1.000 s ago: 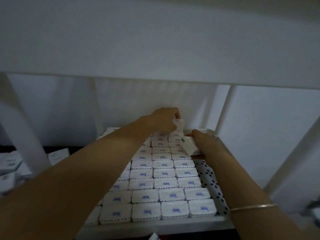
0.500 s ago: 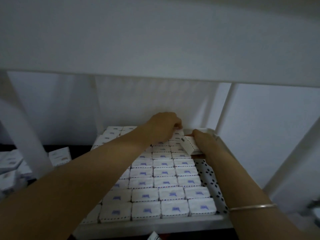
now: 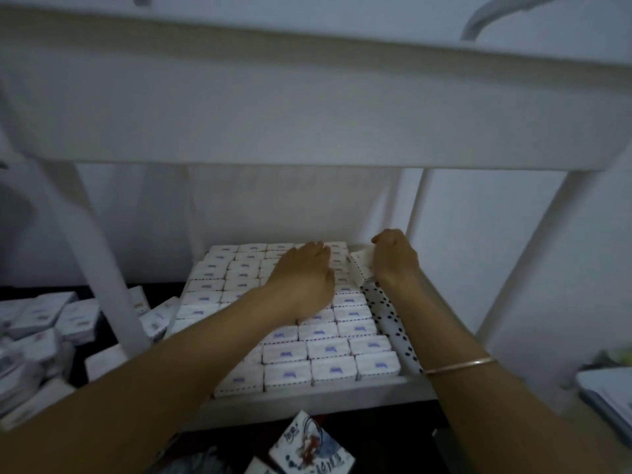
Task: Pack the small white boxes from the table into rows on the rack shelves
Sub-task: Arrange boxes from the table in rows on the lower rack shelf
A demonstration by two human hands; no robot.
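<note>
Small white cardboard boxes with blue printed marks and dashed edges (image 3: 328, 350) fill the white rack's lower shelf (image 3: 307, 396) in tight rows.

The left hand (image 3: 304, 278) lies flat, fingers together, on the far rows, holding nothing. The right hand (image 3: 396, 258) grips one white box (image 3: 360, 270), tilted over the bare dotted strip along the shelf's right edge. The forearms hide several boxes; more lie blurred at the left (image 3: 41, 316), and their print is unreadable.
</note>
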